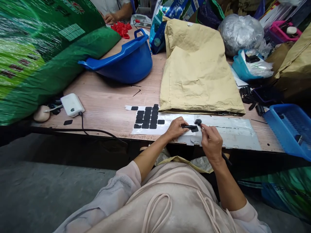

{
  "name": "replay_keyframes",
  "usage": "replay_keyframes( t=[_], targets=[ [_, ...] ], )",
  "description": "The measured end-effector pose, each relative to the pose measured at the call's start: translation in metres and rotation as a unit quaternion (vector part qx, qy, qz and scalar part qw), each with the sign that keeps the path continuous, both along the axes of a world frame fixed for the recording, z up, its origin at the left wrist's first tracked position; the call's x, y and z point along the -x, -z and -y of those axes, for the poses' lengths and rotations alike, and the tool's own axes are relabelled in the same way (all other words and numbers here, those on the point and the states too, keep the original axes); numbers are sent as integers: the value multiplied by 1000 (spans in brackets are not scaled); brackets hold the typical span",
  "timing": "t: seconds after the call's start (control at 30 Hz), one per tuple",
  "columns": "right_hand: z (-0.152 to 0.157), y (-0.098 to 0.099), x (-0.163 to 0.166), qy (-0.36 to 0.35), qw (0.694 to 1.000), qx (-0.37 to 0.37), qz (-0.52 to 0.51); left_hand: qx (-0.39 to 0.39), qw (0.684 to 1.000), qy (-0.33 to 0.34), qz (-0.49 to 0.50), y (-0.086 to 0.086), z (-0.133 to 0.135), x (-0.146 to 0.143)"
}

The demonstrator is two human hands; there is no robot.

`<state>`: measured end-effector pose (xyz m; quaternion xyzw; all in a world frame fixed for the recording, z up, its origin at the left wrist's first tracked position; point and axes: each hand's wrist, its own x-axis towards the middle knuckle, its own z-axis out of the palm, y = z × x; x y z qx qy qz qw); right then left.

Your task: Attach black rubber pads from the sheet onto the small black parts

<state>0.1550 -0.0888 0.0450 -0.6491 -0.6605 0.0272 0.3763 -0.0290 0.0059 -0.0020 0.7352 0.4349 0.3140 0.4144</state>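
My left hand is closed, its fingertips pinching a slim black piece low over the table's front edge. Just right of it, my right hand is closed too, thumb and fingers together beside a small round black part; whether they hold that part or a thin tool cannot be made out. A black rod-like end sticks out behind my right wrist. Left of my hands, several black rounded-square pads lie in rows on a white sheet. Beneath my right hand is a grey, worn flat strip.
A large tan paper sack lies right behind my hands. A blue basin stands farther left, near a green plastic sack. At left sits a white box with a cable; a blue basket is at right. Across the table is another person's hand.
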Motion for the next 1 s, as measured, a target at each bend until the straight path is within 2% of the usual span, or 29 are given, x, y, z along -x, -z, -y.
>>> replay_keyframes(
  t=[0.1,0.17,0.27,0.37,0.5,0.67,0.77,0.87,0.93,1.0],
  targets=[
    [-3,-5,-27,56,998,-28,15,-10,1000,-5,-1,2,0,1],
    [-7,-3,-52,100,994,-11,40,-20,1000,2,-5,3,0,1],
    [-13,11,-90,173,981,30,76,-34,999,7,-14,4,0,1],
    [-19,30,-116,214,970,49,103,-44,999,8,-25,4,0,0],
    [-22,48,-125,241,963,32,117,-52,998,4,-44,7,0,-1],
    [-22,53,-124,243,963,35,114,-45,998,0,-34,3,0,0],
    [-22,52,-124,244,963,39,110,-6,1000,-2,-7,-6,1,2],
    [-22,51,-124,242,964,41,106,71,996,-15,57,-16,6,3],
    [-22,51,-124,242,964,41,105,146,981,-28,124,-20,10,2],
    [-22,52,-124,243,964,41,106,238,948,-39,209,-25,11,1]
  ],
)
